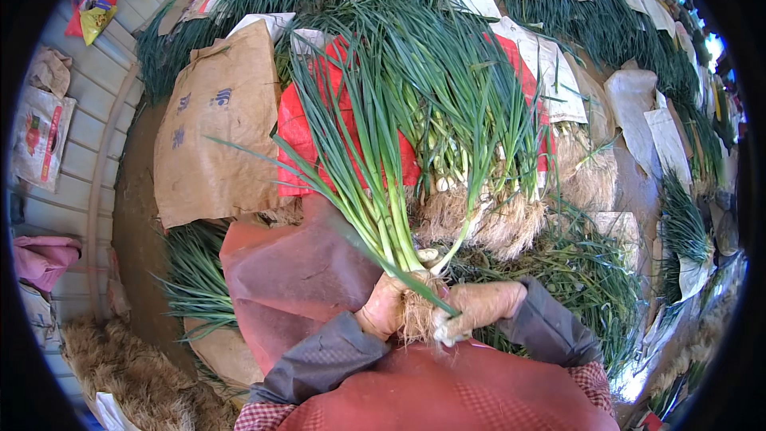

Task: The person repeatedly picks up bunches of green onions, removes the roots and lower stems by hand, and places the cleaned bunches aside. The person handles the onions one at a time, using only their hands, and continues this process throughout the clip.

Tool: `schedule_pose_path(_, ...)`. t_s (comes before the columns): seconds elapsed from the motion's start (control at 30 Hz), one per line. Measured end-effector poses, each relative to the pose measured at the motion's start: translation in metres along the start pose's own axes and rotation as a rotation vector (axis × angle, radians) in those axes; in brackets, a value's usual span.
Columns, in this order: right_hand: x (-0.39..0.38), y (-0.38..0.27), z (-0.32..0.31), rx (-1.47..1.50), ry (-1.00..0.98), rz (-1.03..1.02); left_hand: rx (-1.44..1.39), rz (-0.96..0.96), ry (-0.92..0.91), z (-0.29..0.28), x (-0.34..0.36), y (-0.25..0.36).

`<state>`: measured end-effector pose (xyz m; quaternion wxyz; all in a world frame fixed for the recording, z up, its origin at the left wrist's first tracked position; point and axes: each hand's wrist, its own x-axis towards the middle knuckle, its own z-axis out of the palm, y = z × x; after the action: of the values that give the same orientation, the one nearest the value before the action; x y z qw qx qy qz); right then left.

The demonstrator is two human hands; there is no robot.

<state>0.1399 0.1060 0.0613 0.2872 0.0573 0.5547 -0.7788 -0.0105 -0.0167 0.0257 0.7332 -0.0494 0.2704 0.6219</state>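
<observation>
My left hand grips a bunch of green onions at the base, leaves fanning up and left and pale roots hanging down. My right hand is closed at the right of that base, on the roots and a loose dark leaf that crosses the bunch; its fingertips are partly hard to make out. Beyond my hands, a pile of onions with root tufts rests on red sacking. A reddish sheet covers my front and spreads left under the bunch.
A brown sack is at left, beside a white slatted wall. Cut or loose leaves lie at right. More onion heaps and pale sacks fill the back and right side. A dry root heap is at lower left.
</observation>
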Motion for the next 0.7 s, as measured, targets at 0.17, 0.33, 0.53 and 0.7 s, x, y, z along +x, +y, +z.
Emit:
schedule_pose_path(0.17,-0.069,0.075,0.000,-0.094,0.382,0.500,-0.301,-0.220,0.027,-0.021,-0.004,0.002)
schedule_pose_path(0.33,-0.082,0.105,-0.010,-0.445,0.650,0.618,-0.300,-0.185,-0.128,-0.008,0.001,0.001)
schedule_pose_path(0.53,0.012,0.024,-0.015,-0.267,0.820,-0.295,-0.180,-0.168,-0.093,-0.033,-0.002,-0.005)
schedule_pose_path(0.7,-0.032,0.024,-0.054,-0.339,0.997,0.039,-0.357,-0.163,-0.318,-0.018,-0.012,0.002)
